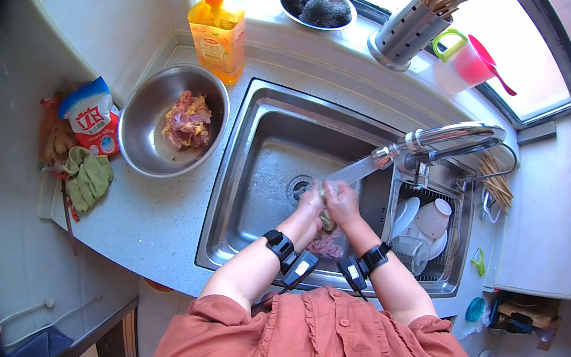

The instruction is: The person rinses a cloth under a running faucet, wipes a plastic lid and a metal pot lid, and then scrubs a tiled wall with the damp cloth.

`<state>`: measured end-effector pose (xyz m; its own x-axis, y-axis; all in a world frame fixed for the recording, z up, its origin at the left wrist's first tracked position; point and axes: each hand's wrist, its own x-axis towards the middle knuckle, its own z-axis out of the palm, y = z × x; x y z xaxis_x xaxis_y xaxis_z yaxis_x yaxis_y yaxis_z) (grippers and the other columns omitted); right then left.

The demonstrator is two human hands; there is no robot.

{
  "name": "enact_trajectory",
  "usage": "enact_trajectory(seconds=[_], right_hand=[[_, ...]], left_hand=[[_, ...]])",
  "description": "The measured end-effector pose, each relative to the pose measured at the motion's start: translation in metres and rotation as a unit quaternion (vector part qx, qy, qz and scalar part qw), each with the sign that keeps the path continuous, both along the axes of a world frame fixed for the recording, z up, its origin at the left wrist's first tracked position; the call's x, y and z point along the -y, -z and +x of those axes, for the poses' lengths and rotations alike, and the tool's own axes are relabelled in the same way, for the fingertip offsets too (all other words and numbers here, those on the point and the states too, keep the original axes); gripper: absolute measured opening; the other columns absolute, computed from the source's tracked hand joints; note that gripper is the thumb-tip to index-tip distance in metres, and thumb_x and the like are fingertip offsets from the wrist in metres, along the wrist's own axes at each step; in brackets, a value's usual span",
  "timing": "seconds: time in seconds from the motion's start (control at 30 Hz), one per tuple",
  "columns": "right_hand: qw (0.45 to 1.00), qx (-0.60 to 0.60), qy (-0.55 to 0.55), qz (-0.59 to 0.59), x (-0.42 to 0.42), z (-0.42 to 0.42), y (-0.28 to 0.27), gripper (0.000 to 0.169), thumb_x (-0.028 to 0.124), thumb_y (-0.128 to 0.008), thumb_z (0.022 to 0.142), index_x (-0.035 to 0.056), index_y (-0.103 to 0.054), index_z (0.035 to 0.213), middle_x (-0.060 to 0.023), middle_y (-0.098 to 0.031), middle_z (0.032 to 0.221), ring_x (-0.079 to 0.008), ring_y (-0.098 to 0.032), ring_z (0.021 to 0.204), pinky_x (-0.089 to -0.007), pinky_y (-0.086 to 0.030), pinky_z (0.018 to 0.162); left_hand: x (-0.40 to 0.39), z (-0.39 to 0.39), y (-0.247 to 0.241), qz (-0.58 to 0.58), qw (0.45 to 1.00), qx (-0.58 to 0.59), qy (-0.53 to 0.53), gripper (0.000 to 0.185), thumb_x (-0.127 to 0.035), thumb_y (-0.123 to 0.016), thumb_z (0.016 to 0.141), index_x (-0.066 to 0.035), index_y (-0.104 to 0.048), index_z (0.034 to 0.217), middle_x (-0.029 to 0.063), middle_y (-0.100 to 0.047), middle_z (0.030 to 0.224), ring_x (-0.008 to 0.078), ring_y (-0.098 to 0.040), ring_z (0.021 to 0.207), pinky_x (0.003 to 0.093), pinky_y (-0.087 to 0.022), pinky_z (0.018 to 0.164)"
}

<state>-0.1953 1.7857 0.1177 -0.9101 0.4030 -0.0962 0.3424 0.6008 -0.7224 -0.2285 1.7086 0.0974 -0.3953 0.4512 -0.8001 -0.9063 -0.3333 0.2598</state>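
Note:
Over the large basin of a stainless steel sink (pixel 260 152), my left hand (pixel 309 209) and my right hand (pixel 342 202) are closed together around a wet, pale yellow-green item (pixel 327 221). My fingers cover most of it, so I cannot tell whether it is a cloth or a piece of food. Water (pixel 354 171) streams from the chrome faucet (pixel 385 157) onto my hands. Below them, partly hidden by my wrists, pink raw meat (pixel 326 247) lies in the basin. The drain (pixel 298 186) is just beyond my left hand.
A steel bowl (pixel 140 138) with raw meat pieces (pixel 189 121) stands left of the sink, near an orange soap bottle (pixel 221 45). Dishes (pixel 431 221) fill the small right basin. A green cloth (pixel 89 178), chopstick holder (pixel 407 32) and scouring-pad bowl (pixel 321 21) surround the sink.

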Motion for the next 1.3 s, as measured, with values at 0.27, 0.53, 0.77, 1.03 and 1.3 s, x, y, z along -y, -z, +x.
enact_trajectory(seconds=[0.27, 0.53, 0.77, 1.03, 1.3], right_hand=[[0.913, 0.025, 0.089, -0.397, -0.022, 0.002, 0.005, 0.031, 0.021, -0.058, 0.080, 0.0014, -0.054, 0.105, -0.0065, -0.058, 0.096, -0.0150, -0.056, 0.084, -0.0283, -0.045, 0.074], [0.867, -0.044, 0.158, -0.470, -0.031, 0.002, 0.017, 0.025, 0.008, -0.058, 0.077, 0.0000, -0.053, 0.100, -0.0067, -0.059, 0.090, -0.0155, -0.058, 0.079, -0.0269, -0.047, 0.069], [0.846, 0.035, -0.012, -0.532, -0.011, 0.004, -0.020, 0.025, 0.017, -0.060, 0.080, 0.0024, -0.054, 0.098, -0.0048, -0.058, 0.087, -0.0138, -0.057, 0.076, -0.0266, -0.047, 0.069], [0.997, -0.073, -0.014, 0.032, -0.025, -0.009, 0.007, 0.020, 0.021, -0.055, 0.077, 0.0024, -0.059, 0.083, -0.0166, -0.060, 0.079, -0.0291, -0.059, 0.074, -0.0354, -0.045, 0.067], [0.912, -0.010, -0.038, -0.409, -0.001, -0.006, -0.022, 0.019, 0.013, -0.064, 0.075, 0.0019, -0.057, 0.088, -0.0035, -0.058, 0.080, -0.0096, -0.054, 0.072, -0.0241, -0.045, 0.066]], left_hand=[[0.000, -0.011, 0.012, 0.075, 0.993, -0.077, -0.050, 0.034, -0.034, -0.041, 0.090, -0.007, -0.048, 0.111, 0.0094, -0.056, 0.095, 0.0241, -0.058, 0.081, 0.0384, -0.049, 0.070], [0.029, -0.003, -0.012, -0.062, 0.953, -0.138, 0.262, 0.028, -0.033, -0.042, 0.087, -0.011, -0.053, 0.101, 0.0019, -0.059, 0.081, 0.0125, -0.056, 0.066, 0.0255, -0.045, 0.055], [0.012, -0.016, 0.013, 0.072, 0.996, -0.028, -0.036, 0.033, -0.038, -0.039, 0.089, -0.007, -0.050, 0.086, 0.0078, -0.056, 0.077, 0.0210, -0.056, 0.070, 0.0362, -0.047, 0.063], [-0.007, -0.010, 0.010, 0.067, 0.996, -0.021, -0.048, 0.041, -0.038, -0.033, 0.091, -0.002, -0.052, 0.099, 0.0115, -0.059, 0.094, 0.0236, -0.059, 0.083, 0.0380, -0.047, 0.075], [0.008, -0.020, 0.049, 0.065, 0.997, -0.028, -0.036, 0.041, -0.045, -0.038, 0.088, -0.007, -0.053, 0.094, 0.0092, -0.060, 0.088, 0.0224, -0.059, 0.079, 0.0371, -0.047, 0.073]])
